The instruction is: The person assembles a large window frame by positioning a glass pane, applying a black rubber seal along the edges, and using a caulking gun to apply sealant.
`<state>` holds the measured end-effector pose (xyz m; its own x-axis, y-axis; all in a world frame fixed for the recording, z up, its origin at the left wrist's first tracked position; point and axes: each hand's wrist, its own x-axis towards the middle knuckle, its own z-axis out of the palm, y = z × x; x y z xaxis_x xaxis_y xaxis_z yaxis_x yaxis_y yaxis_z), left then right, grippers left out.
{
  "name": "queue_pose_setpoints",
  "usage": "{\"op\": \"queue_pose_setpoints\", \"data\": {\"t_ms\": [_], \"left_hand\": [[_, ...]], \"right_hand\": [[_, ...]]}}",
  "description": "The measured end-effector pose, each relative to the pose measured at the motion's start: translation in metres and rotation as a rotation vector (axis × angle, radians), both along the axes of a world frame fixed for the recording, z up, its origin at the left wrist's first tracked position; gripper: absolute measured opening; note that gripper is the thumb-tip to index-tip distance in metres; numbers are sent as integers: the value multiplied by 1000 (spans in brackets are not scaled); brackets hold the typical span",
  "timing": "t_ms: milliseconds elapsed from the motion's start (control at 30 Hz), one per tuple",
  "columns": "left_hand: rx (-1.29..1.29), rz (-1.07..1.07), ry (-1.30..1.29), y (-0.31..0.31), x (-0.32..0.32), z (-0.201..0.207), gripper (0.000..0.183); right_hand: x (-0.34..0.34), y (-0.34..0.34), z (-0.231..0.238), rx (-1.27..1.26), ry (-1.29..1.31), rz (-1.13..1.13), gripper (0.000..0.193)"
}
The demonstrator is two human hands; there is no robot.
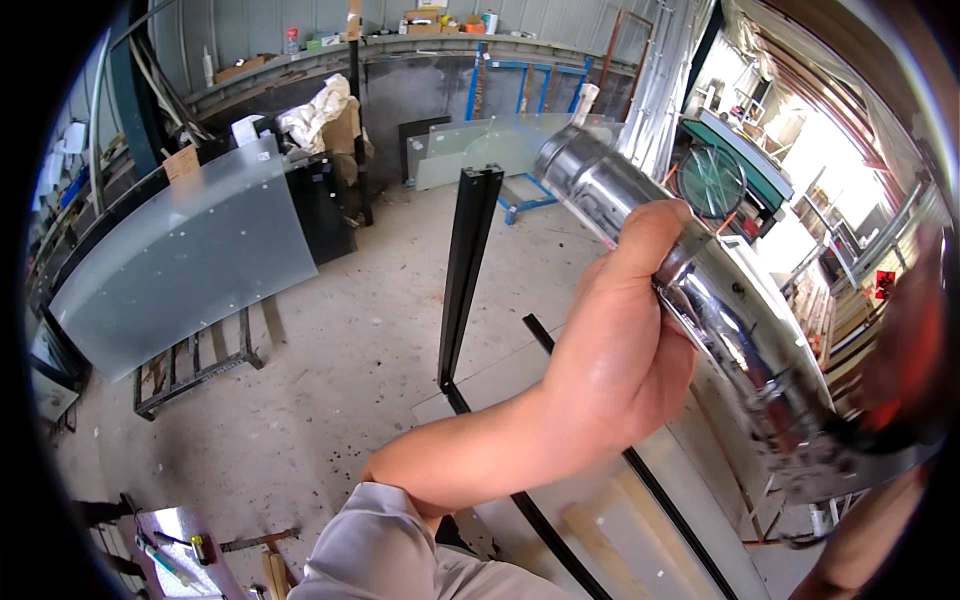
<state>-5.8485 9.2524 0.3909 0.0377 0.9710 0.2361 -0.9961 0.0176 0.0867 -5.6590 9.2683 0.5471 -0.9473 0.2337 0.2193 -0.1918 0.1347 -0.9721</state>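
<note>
My left hand (625,330) is wrapped around the shiny metal barrel of a caulking gun (590,175), thumb over the top. The gun slants from upper middle down to the right, and a pale nozzle (586,103) points away at its far end. At the right edge my right hand (905,340) is a reddish blur close to the gun's rear; its fingers and grip cannot be made out. Beyond my left forearm a black metal profile (468,275) stands upright, joined at its foot to black bars (555,535) running along a pale panel.
A curved frosted glass panel (195,255) leans at the left by a dark metal stand (200,375). More glass (480,150) and a blue frame (525,90) stand at the back wall. Tools (170,560) lie on a surface at lower left. A wheel (712,182) is at the right.
</note>
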Motion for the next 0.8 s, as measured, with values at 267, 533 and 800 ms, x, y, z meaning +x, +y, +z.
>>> {"op": "queue_pose_setpoints", "data": {"t_ms": [267, 533, 800], "left_hand": [[-19, 264, 568, -30, 43, -104, 26], [327, 93, 329, -85, 139, -168, 57], [-335, 33, 101, -127, 143, -240, 53]], "right_hand": [[127, -112, -286, -284, 132, -644, 104], [156, -209, -368, -1485, 587, 51, 80], [171, -208, -398, -722, 230, -513, 62]]}}
